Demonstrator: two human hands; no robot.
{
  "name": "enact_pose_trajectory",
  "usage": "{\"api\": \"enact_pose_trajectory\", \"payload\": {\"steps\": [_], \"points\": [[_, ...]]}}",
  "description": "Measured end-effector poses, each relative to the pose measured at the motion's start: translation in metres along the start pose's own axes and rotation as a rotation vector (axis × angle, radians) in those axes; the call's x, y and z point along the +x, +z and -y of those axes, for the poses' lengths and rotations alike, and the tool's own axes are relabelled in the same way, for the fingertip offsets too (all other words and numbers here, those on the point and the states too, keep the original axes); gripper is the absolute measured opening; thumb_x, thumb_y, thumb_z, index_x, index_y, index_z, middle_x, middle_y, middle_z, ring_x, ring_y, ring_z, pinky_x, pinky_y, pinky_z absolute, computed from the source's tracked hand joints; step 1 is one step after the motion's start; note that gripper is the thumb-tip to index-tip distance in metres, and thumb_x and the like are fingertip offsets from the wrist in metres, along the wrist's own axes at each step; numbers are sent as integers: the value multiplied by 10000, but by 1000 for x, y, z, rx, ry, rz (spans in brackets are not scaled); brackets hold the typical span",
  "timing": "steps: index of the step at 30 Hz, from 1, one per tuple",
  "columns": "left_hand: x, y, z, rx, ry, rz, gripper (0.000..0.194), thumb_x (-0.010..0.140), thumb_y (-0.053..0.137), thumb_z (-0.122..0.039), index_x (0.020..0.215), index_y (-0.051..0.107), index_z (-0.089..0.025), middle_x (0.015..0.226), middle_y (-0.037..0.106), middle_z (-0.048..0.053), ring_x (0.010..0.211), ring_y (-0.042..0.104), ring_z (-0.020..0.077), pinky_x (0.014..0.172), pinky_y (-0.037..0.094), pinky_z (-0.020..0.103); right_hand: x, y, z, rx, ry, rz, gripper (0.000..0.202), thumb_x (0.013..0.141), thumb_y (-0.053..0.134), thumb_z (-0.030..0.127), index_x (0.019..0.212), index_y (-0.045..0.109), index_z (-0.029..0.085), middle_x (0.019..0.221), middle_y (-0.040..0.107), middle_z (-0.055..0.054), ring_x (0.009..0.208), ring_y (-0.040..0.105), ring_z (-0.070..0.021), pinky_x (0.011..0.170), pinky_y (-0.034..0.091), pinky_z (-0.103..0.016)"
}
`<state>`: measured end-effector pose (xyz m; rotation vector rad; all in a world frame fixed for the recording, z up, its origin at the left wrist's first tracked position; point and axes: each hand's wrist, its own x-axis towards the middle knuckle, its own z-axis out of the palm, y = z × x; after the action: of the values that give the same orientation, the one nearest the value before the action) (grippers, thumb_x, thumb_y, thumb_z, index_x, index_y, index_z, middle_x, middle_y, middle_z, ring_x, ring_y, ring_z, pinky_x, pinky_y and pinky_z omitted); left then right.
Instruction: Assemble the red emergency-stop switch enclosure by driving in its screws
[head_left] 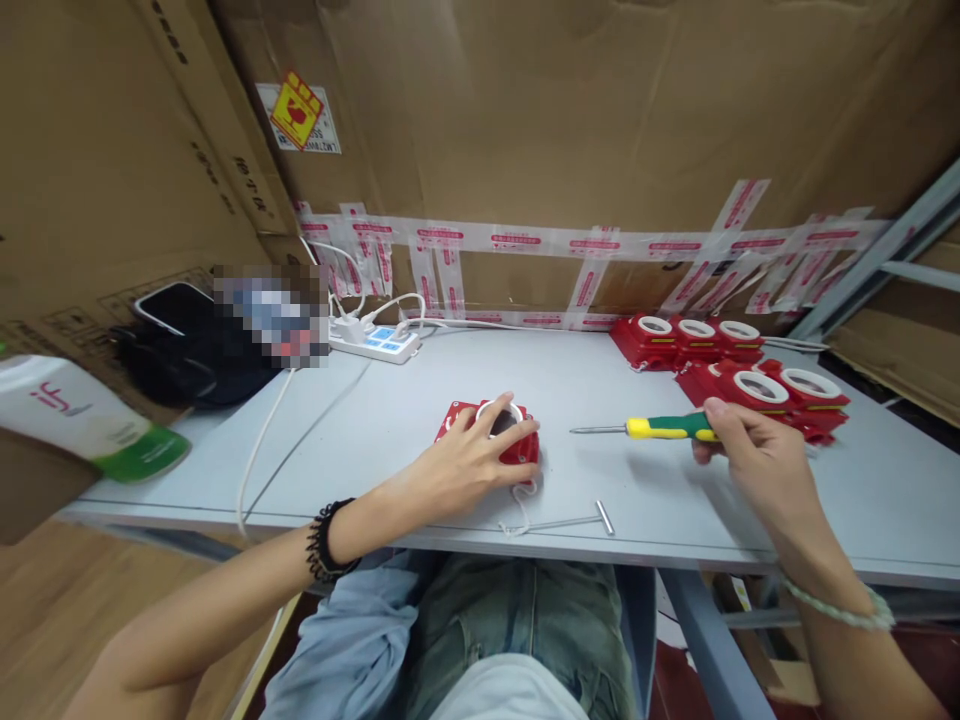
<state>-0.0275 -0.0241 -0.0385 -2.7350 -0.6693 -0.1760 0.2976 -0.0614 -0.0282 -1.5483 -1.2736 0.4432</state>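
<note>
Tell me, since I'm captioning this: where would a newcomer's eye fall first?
Probably on the green-and-yellow screwdriver, pointing left in the right hand, right of centre. Then on the white-ringed red device under the left hand on the table, echoed by the red devices farther right. The yellow sticker on the cardboard at upper left also stands out.

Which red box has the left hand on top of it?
The red box near the front edge of the table, under the left hand. The other red boxes are grouped off to the right.
</note>
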Motion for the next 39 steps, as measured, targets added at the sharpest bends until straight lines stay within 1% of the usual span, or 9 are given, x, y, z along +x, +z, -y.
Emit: {"api": "enact_pose_trajectory", "payload": {"steps": [6,9,13,17,22,26,28,31,39], "points": [[-2,0,-2,-9,-34,-19,563,913,514,-122,1400,433,-392,1518,376,103,1388,306,458,890,472,545,7,5,8,-69,-108,-77,389,855,581,527,746,649,160,572,610,-22,544,529,-121,533,407,-247],[-4,-5,1,-63,-69,-88,561,933,527,-200,1450,365,-343,1515,371,146,1405,303,437,943,440,565,13,7,7,-94,-140,-85,346,858,585,501,859,663,163,615,626,-20,548,573,-133,528,438,-248],[-12,-19,23,-247,-55,-316,491,908,520,-187,1386,421,-236,1456,440,168,1384,387,339,1051,382,526,31,13,0,-89,-233,-57,325,864,585,491,947,661,186,734,650,-30,655,660,-179,610,513,-296],[-15,-22,65,-419,-231,-562,370,903,515,-186,1272,508,-201,1281,596,119,1218,543,246,1055,404,442,48,30,-1,-126,-350,11,323,869,590,473,1030,663,203,910,694,-58,767,674,-204,732,545,-361],[8,2,105,-705,-424,-540,245,898,495,-248,1096,612,-163,1012,707,71,961,656,194,846,484,330,59,65,2,-233,-580,11,281,898,565,379,1088,638,185,1045,700,-98,912,658,-232,864,519,-408],[25,29,119,-825,-556,-654,276,865,442,-229,1049,636,-158,882,703,50,819,647,164,728,471,288,65,86,-5,-342,-763,84,246,914,530,322,1061,614,144,1003,672,-133,920,625,-243,867,494,-412],[22,38,123,-838,-599,-615,268,828,465,-235,1012,642,-152,792,679,36,746,615,157,669,456,272,65,89,-11,-373,-764,158,213,881,559,284,1039,604,149,976,658,-119,896,616,-234,837,495,-388],[10,39,126,-905,-562,-441,236,817,517,-296,941,652,-148,751,666,33,685,585,149,634,441,269,59,90,-19,-417,-724,266,240,786,614,217,1020,592,166,949,636,-81,829,605,-210,770,494,-345],[8,14,102,-953,-397,-113,278,879,534,-403,940,657,-162,907,689,48,804,613,166,720,467,284,43,92,-14,-549,-568,401,386,725,569,206,1108,563,160,926,593,-61,779,582,-199,736,467,-319]]}}
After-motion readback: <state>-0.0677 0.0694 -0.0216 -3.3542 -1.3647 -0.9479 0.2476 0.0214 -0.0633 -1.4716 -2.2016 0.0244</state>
